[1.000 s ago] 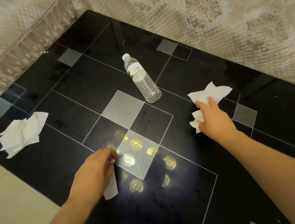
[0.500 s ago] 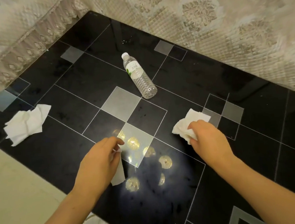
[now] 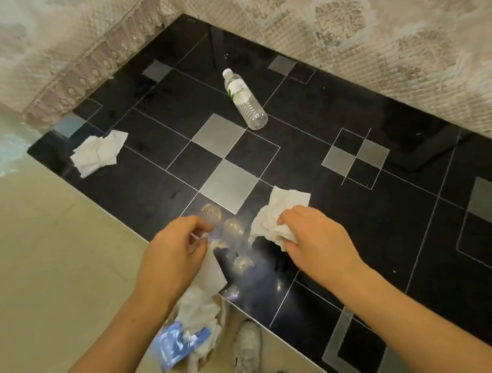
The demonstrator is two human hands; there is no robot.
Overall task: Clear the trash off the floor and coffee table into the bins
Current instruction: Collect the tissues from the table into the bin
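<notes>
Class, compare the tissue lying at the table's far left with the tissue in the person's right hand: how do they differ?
The far-left tissue lies loose and spread on the table, untouched; the right-hand tissue is bunched in the right hand. The first sits by the table edge, the second near the middle. Both are white and crumpled.

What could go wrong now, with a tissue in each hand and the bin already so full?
1. The bin below the left hand looks heaped with tissues and a blue wrapper, so the small tissue may slide off onto the floor.
2. The right hand grips only part of its crumpled tissue; the loose end could snag or tear.
3. The plastic bottle lies on its side and might roll.
</notes>
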